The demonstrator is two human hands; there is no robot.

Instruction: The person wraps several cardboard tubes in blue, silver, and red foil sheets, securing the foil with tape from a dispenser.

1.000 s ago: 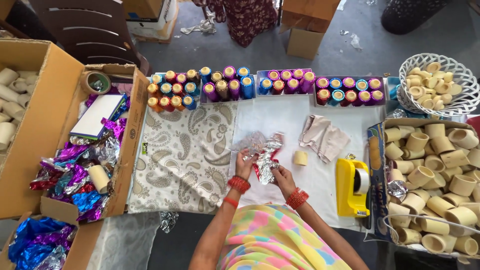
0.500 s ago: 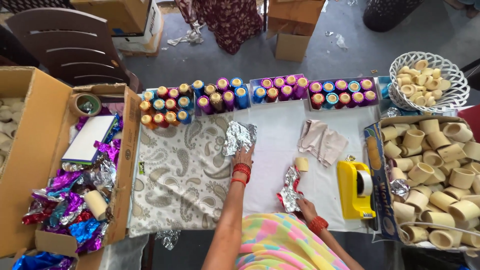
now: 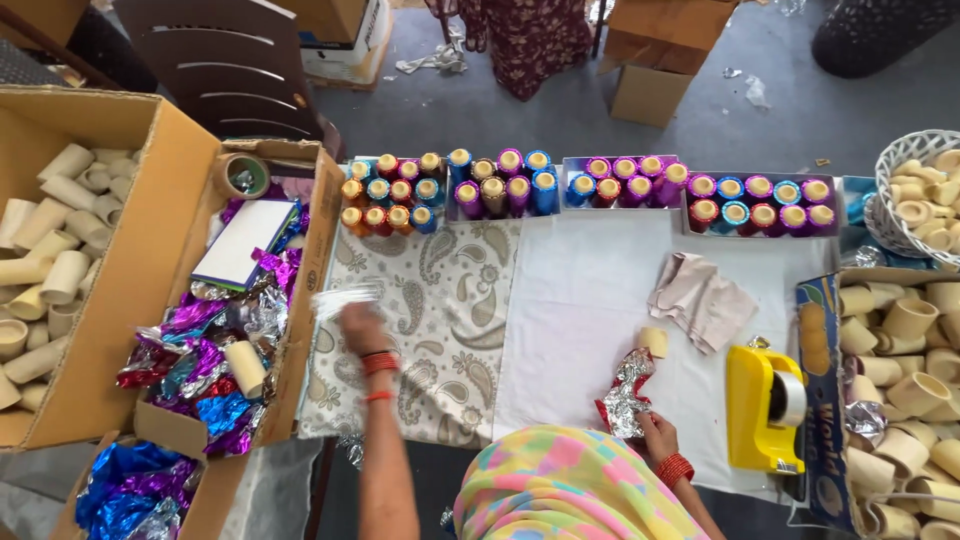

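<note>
My left hand (image 3: 362, 330) reaches out to the left over the paisley cloth (image 3: 440, 300), gripping a silver foil sheet (image 3: 345, 298) that is blurred by motion, right at the edge of the cardboard box of coloured foils (image 3: 305, 300). Near my body, my right hand (image 3: 655, 432) holds a crumpled red and silver foil piece (image 3: 626, 392) just above the white cloth (image 3: 590, 300). A small bare cream cup (image 3: 652, 341) stands on the white cloth beside that foil.
Rows of foil-wrapped cups (image 3: 590, 190) line the far edge. A yellow tape dispenser (image 3: 765, 405) and a beige rag (image 3: 700, 298) lie to the right. Boxes of bare cream cups (image 3: 900, 380) and tubes (image 3: 50, 270) flank the table; a white basket (image 3: 920, 190) sits far right.
My left hand swung left from the middle of the table to the foil box edge, carrying the silver foil. My right hand stayed low with the red and silver foil.
</note>
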